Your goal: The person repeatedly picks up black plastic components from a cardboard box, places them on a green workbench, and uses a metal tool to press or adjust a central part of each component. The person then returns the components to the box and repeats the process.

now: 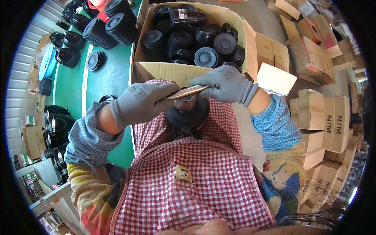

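Note:
Both hands wear grey gloves and are raised in front of my chest. My left hand (141,102) closes round one end of a thin, flat brownish strip (187,93). The other end is pinched by my right hand (225,84), so the strip spans the gap between them. What the strip is made of I cannot make out. Just below it, against my checked apron (188,172), is a dark round object (192,117) with a shiny brownish-grey cylinder (185,104) at its top. The strip and gloves partly cover that object.
An open cardboard box (172,70) full of black ribbed round parts stands straight ahead. On the green table (66,94) at left are stacked black discs (121,29) and glossy black housings (68,57). Cardboard cartons (311,109) pile up at right.

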`<state>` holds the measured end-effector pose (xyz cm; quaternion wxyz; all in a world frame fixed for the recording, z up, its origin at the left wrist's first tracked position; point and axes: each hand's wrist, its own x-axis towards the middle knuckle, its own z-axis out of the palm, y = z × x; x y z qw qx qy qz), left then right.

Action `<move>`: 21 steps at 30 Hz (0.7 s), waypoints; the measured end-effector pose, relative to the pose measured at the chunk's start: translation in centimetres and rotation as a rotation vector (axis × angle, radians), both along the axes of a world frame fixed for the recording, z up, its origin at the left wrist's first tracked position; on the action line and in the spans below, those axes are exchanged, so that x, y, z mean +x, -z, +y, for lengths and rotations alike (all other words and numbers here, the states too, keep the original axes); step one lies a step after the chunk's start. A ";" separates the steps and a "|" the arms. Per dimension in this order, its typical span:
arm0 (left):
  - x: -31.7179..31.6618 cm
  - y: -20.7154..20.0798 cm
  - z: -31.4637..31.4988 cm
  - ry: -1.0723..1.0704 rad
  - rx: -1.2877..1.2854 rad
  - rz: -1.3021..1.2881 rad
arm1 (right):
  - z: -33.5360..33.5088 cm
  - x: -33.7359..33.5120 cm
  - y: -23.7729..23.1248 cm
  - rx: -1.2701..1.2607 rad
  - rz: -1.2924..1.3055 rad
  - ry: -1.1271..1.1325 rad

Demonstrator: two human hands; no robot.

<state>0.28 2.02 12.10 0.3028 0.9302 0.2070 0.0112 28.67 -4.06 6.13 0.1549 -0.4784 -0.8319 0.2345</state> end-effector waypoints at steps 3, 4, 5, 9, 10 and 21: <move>0.6 0.2 -1.2 -0.001 -0.078 -0.010 | 0.0 0.4 1.4 -0.048 0.126 -0.028; 0.7 0.2 -1.8 -0.042 -0.139 0.024 | 0.1 0.4 1.9 -0.039 0.148 -0.035; 0.9 0.3 -2.4 -0.082 -0.199 0.058 | 0.4 0.5 2.0 -0.031 0.110 -0.065; 1.6 1.0 -4.7 -0.190 -0.387 -0.026 | 1.8 0.8 2.3 0.037 0.017 -0.172; 1.7 1.1 -5.0 -0.192 -0.392 -0.011 | 2.3 1.0 2.8 0.051 0.008 -0.196; 2.8 1.1 -5.4 -0.340 -0.415 0.192 | 5.2 0.1 4.8 0.086 -0.077 -0.340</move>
